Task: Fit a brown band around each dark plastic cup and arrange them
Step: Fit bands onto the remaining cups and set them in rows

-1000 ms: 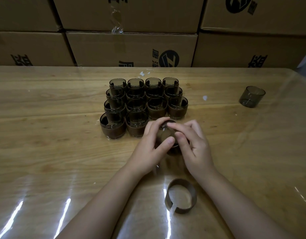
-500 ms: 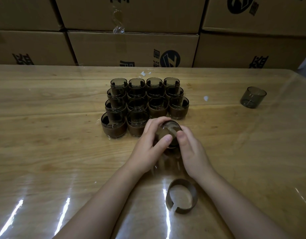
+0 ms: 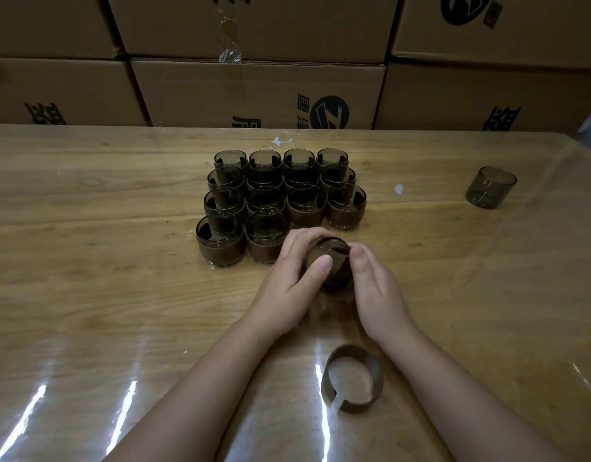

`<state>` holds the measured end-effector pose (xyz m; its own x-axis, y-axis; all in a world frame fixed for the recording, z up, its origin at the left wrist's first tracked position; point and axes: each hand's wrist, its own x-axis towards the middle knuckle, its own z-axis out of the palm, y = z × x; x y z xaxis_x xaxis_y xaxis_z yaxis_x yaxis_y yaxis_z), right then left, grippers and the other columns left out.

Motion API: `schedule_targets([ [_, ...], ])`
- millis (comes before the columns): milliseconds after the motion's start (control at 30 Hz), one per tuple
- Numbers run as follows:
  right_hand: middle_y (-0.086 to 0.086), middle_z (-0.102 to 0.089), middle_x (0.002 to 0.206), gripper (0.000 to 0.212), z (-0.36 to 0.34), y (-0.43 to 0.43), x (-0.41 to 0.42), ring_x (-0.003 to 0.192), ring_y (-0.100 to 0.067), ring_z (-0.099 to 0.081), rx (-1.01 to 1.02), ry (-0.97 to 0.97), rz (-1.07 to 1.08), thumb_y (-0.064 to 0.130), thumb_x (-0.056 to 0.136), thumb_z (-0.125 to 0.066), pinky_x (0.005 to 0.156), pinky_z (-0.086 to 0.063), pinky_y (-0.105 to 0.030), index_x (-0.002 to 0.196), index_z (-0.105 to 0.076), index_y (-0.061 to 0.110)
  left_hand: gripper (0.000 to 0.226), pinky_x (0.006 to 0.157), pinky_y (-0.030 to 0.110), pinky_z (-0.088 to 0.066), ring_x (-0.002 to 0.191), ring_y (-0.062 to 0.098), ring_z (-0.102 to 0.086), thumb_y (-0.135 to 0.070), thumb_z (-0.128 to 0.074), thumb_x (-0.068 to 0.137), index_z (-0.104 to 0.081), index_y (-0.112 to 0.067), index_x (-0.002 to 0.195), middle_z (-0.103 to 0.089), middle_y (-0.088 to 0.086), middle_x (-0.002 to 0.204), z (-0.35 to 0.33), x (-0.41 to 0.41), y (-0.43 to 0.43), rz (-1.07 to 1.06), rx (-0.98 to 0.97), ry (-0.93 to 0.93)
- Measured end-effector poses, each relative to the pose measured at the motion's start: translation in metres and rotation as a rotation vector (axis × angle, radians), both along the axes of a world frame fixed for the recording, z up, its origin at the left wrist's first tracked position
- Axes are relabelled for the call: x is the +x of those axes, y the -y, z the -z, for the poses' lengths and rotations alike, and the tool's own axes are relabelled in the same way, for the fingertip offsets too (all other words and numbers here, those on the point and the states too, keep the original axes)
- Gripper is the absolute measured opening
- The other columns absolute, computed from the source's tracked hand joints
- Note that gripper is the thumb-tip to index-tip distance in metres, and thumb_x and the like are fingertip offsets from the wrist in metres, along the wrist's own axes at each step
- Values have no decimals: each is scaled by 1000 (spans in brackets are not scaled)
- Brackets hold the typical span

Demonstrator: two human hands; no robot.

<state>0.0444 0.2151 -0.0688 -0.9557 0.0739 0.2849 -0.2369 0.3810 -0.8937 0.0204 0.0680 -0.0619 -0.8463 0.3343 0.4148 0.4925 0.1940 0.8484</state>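
Between my two hands stands a dark cup (image 3: 334, 261) with a brown band around it, on the table just right of the front row of banded cups (image 3: 277, 201). My left hand (image 3: 287, 281) wraps its left side, thumb on the front. My right hand (image 3: 374, 291) presses on its right side, thumb by the rim. Several banded cups stand in tight rows behind. A loose brown band (image 3: 352, 378) lies open near me. One bare dark cup (image 3: 490, 187) stands alone at the far right.
The wooden table (image 3: 104, 295) has a glossy clear cover with glare streaks near its front. Stacked cardboard boxes (image 3: 254, 91) wall off the far edge. Small white scraps (image 3: 399, 189) lie beside the cup rows.
Both hands have carried the cup slightly forward toward the front row. My right fingers, earlier draped over the cup's top, have slid to its side, leaving the rim open to view.
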Motion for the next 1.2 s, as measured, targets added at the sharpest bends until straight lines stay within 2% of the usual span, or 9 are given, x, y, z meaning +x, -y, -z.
schedule_targets([
  [100,20,-63,97,43,-1,-1,1,85,3,-60,10,4,18,65,90,-21,70,-46,-13,96,-57,41,31,94,6,-32,113,-8,-45,-52,-39,89,-44,-44,118,-47,-12,118,1,-1,0,-7,-7,-1],
  [200,17,-65,92,50,-1,0,1,78,-5,-62,13,30,42,65,89,-20,68,-53,-34,96,-59,34,30,94,5,-31,114,-7,-45,-51,-39,90,-45,-44,118,-48,-14,118,1,-1,-1,-7,-4,-3],
  [300,17,-66,87,52,-2,0,1,75,-8,-62,4,40,62,64,89,-21,68,-53,-44,93,-60,31,30,93,5,-31,113,-8,-46,-52,-39,89,-45,-45,118,-48,-14,118,1,-1,-2,-7,-4,12],
  [500,11,-66,81,52,-2,2,1,71,-11,-63,3,72,90,61,91,-22,66,-54,-46,90,-61,28,31,90,4,-33,113,-7,-47,-54,-38,89,-43,-51,118,-48,-18,119,1,-1,1,-20,-52,15],
  [700,-2,-63,68,45,-3,5,1,56,-13,-61,-19,84,133,53,94,-25,56,-53,-37,87,-61,26,29,92,10,-37,113,-5,-48,-53,-37,88,-44,-53,116,-49,-19,118,0,-1,1,-32,-65,15],
  [900,-18,-63,66,37,0,2,-5,54,-26,-61,-39,128,72,41,103,-31,56,-50,-42,94,-57,18,26,93,10,-37,113,-4,-50,-52,-38,89,-47,-49,114,-53,-14,118,1,0,1,-20,-37,37],
  [967,-17,-63,66,39,0,2,-6,53,-24,-60,-91,143,51,48,100,-31,52,-48,-35,93,-58,21,26,92,15,-42,112,0,-53,-54,-41,86,-50,-51,111,-54,-10,118,-1,-1,1,-5,25,102],
  [1100,-11,-59,58,39,0,2,-8,50,-13,-54,-150,165,22,54,89,-30,49,-41,-24,89,-56,25,28,66,31,-57,98,10,-65,-54,-52,73,-61,-54,100,-62,-14,111,-7,-5,4,81,277,416],
  [1200,-5,-60,63,39,-4,1,-8,56,-9,-55,-180,198,-6,54,87,-33,50,-43,-23,92,-59,25,33,69,38,-58,101,18,-66,-44,-59,74,-66,-42,106,-66,-10,112,-7,-9,12,186,413,519],
])
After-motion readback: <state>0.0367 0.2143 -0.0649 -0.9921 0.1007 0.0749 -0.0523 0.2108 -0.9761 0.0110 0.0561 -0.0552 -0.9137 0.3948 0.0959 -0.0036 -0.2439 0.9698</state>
